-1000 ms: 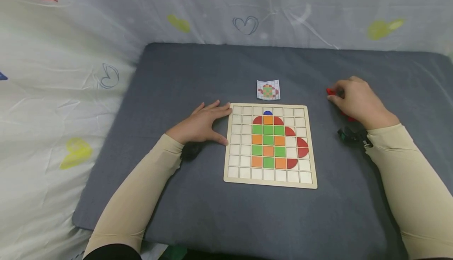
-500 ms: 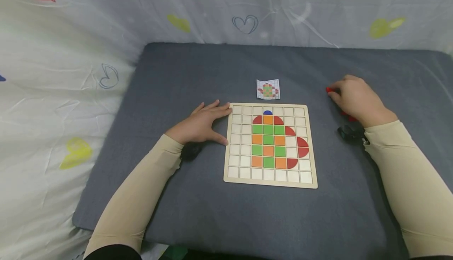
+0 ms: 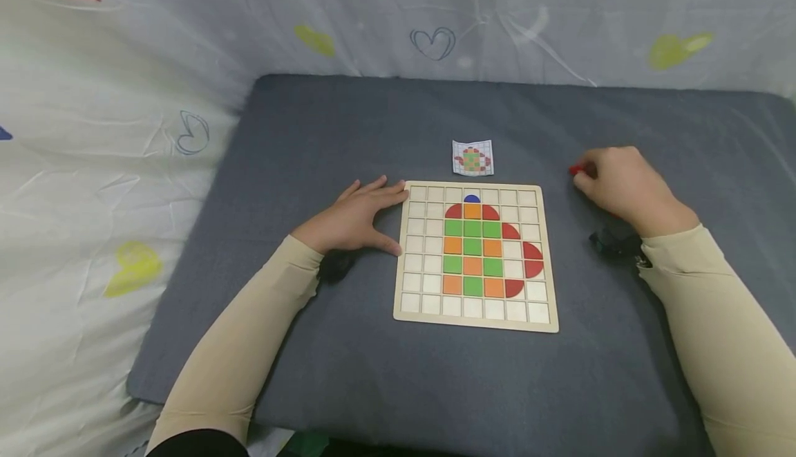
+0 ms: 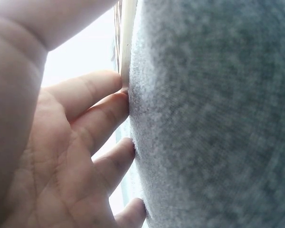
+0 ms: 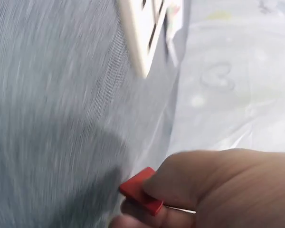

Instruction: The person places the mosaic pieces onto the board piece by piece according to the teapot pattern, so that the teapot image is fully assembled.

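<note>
A wooden grid board [image 3: 472, 307] lies on the grey cloth, partly filled with green and orange squares, red curved-edged pieces and one blue half-round piece [image 3: 472, 198]. My left hand [image 3: 356, 218] rests at the board's left side, its fingers spread, with the thumb and a fingertip touching the edge. In the left wrist view, the fingertips of that hand [image 4: 61, 156] meet the board's edge and the cloth. To the right of the board, my right hand [image 3: 628, 184] pinches a small flat red piece [image 5: 141, 190] between thumb and fingers, above the cloth.
A small paper card [image 3: 472, 159] with a coloured grid pattern lies just behind the board. The grey cloth-covered table [image 3: 348, 132] ends at a white printed curtain [image 3: 373, 14] at the back and left. A dark wrist camera [image 3: 612, 243] sits under the right wrist.
My right hand has shifted slightly nearer and to the left, still pinching the red piece. Red bits seen beneath it earlier are now hidden. The left hand and board have stayed put.
</note>
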{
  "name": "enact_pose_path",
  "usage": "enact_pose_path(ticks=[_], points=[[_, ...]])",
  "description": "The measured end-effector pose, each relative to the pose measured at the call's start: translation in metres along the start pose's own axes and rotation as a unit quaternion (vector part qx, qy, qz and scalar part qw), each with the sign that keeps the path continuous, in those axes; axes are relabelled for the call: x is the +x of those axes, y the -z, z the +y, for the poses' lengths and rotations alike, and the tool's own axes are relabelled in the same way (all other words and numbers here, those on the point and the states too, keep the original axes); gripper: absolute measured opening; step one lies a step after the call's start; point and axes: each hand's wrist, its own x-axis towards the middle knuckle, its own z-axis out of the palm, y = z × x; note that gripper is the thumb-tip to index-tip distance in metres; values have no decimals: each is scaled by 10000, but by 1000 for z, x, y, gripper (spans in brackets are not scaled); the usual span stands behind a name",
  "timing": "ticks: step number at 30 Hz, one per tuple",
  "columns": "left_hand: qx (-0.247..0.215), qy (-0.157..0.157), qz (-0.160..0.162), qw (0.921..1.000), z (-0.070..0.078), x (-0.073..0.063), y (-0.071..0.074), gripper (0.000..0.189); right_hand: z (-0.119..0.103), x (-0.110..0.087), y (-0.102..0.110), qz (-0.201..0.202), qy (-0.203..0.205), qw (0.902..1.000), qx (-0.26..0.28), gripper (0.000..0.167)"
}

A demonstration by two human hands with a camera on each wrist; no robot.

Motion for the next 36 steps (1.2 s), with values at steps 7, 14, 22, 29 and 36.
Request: enact_pose_path(ticks=[7,14,22,29,36], points=[[-23,38,-12,10000,0,2,0,113,-32,-11,-3,143,313,9993,120,22],[-7,39,11,10000,0,0,-1,113,-73,-19,-4,-198,395,9986,274,21],[25,31,17,10000,2,0,2,112,-113,-25,-6,-430,730,9964,-12,25],[80,76,30,9999,2,0,3,113,-136,-28,-8,-472,1287,9905,-93,19],[39,30,-18,10000,2,1,3,112,-158,-28,-20,-472,1893,9807,-85,15]])
